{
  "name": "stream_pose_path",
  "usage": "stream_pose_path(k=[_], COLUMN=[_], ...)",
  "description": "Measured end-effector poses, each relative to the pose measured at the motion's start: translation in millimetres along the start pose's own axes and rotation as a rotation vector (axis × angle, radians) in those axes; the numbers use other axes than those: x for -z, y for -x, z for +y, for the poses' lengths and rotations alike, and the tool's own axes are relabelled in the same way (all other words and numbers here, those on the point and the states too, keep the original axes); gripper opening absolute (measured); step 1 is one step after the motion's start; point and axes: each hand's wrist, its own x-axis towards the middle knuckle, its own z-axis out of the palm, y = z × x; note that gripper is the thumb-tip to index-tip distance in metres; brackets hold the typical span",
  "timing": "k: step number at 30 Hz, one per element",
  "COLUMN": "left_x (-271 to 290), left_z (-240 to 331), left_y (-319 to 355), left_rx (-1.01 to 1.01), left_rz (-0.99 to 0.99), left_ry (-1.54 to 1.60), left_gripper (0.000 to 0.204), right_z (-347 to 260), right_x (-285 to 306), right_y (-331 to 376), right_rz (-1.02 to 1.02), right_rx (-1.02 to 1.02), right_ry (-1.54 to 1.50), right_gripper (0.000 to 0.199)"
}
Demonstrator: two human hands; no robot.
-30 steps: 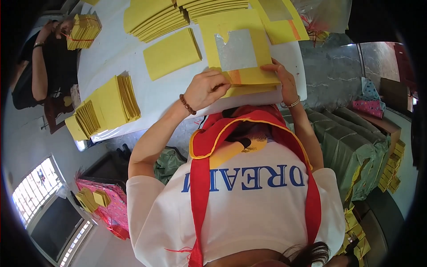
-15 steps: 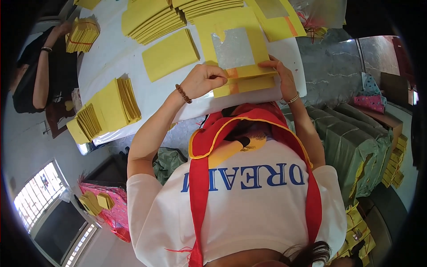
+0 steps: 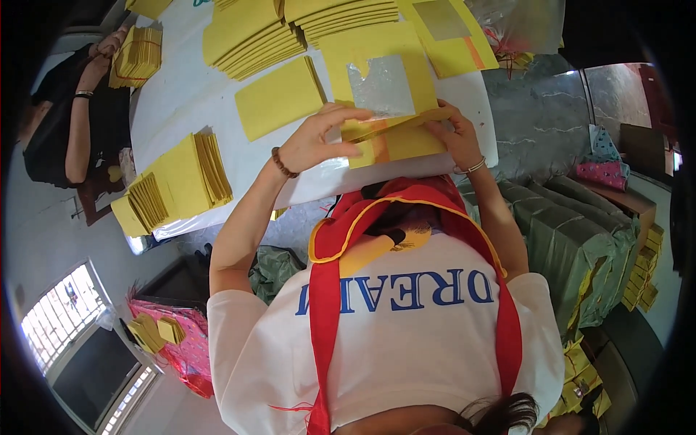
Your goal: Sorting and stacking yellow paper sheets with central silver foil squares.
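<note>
At the table's near edge lies a yellow paper sheet with a translucent plastic-like patch in its middle. In front of it a folded yellow paper piece, marked by an orange strip, stands partly lifted. My right hand grips this folded piece at its right end, thumb and fingers closed on the paper. My left hand is at its left end, thumb and fingers spread apart around the edge, pinching nothing. To the left lies a flat yellow stack of paper pieces.
Fanned yellow stacks fill the far side of the white table; more lie at its left edge. Another yellow sheet is at far right. Across the left corner a co-worker's hands are near a tied bundle.
My left hand has opened from a pinch and shifted slightly left. The right end of the folded piece is raised, with my right hand's fingers now around it. The co-worker's hands have come together.
</note>
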Motion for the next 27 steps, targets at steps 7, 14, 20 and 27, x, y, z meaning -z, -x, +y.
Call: stream_pose_path(k=[7, 14, 20, 27], left_x=[-16, -22, -40, -33], left_z=[-35, -2, -6, -26], left_y=[5, 24, 39, 10], left_rx=[-0.204, -0.293, -0.136, 0.492], left_rz=[0.188, 0.206, 0.351, 0.516], left_ry=[-0.870, -0.938, -0.539, 0.203], left_gripper=[0.049, 0.046, 0.023, 0.018], right_z=[0, -43, -37, -42], right_x=[11, 9, 12, -18], right_y=[-7, 3, 7, -13], right_rz=[-0.141, -0.039, -0.284, 0.059], right_rx=[0.160, 0.680, 0.517, 0.097], right_ry=[0.087, 0.819, 0.715, 0.289], right_gripper=[0.040, 0.030, 0.024, 0.036])
